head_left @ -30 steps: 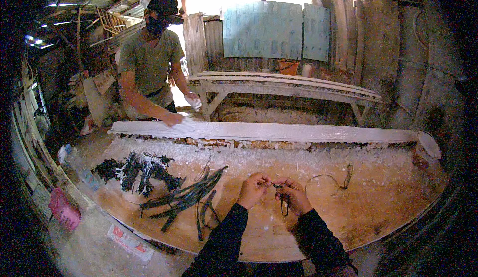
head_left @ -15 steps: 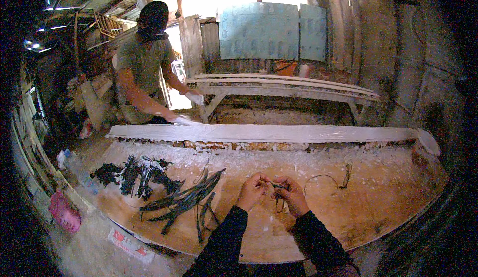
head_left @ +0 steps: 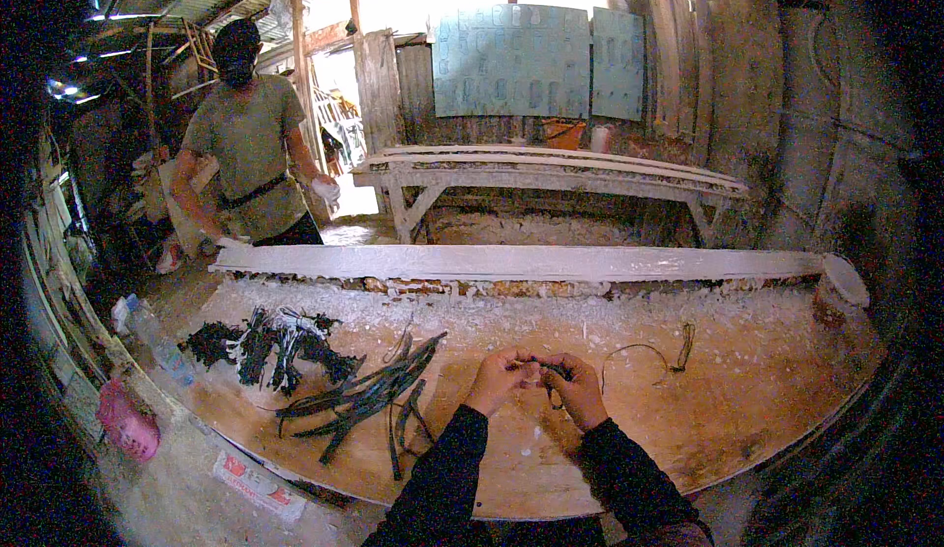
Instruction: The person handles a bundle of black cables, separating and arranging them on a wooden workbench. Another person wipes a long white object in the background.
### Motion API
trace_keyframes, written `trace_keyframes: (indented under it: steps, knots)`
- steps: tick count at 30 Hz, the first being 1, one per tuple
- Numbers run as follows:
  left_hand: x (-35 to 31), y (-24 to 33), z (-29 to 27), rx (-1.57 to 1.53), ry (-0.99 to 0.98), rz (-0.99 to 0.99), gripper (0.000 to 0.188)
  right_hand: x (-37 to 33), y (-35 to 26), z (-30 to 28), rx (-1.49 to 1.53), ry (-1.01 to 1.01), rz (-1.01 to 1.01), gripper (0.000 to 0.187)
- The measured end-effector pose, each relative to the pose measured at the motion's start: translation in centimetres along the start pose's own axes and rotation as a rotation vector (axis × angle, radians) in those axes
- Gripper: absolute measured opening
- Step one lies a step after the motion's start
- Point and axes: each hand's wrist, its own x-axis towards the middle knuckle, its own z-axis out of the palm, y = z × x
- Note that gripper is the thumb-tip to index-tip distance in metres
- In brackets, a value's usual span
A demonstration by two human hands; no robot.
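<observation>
My left hand (head_left: 497, 382) and my right hand (head_left: 580, 390) meet above the worktable, fingertips pinched together on a thin dark strip (head_left: 534, 363). A narrow end of it seems to hang below the right fingers; its exact form is too small to make out. Left of my hands lies a loose pile of long dark strips (head_left: 369, 399). Beyond that sits a heap of short black bundles (head_left: 270, 345), some smeared white. To the right of my hands, a thin dark cord (head_left: 680, 350) lies curled on the wood.
A long white-coated board (head_left: 521, 263) crosses the table's (head_left: 708, 429) far side, with a white-rimmed tub (head_left: 844, 281) at its right end. A co-worker (head_left: 251, 153) stands behind its left end. Farther back is a bench (head_left: 560, 168). A pink shoe (head_left: 130, 419) lies at lower left.
The co-worker has straightened up and shifted left, one hand now by the board's left end. My fingers have shifted slightly around the strip; my arms stay in place.
</observation>
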Motion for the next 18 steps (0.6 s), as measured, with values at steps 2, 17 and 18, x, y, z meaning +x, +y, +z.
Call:
trace_keyframes:
  steps: [2,17,18]
  knots:
    - [-0.1,0.2,0.0,-0.063,-0.002,-0.014,0.018,-0.2,0.4,-0.1,0.104,-0.059,-0.07,0.015]
    - [0.0,-0.3,1.5,-0.36,0.178,-0.127,0.014,-0.8,0.2,0.9,-0.258,0.005,-0.206,0.013]
    - [-0.2,-0.2,1.7,-0.392,0.212,-0.139,0.013,-1.0,-0.2,1.1,-0.155,-0.031,-0.217,0.012]
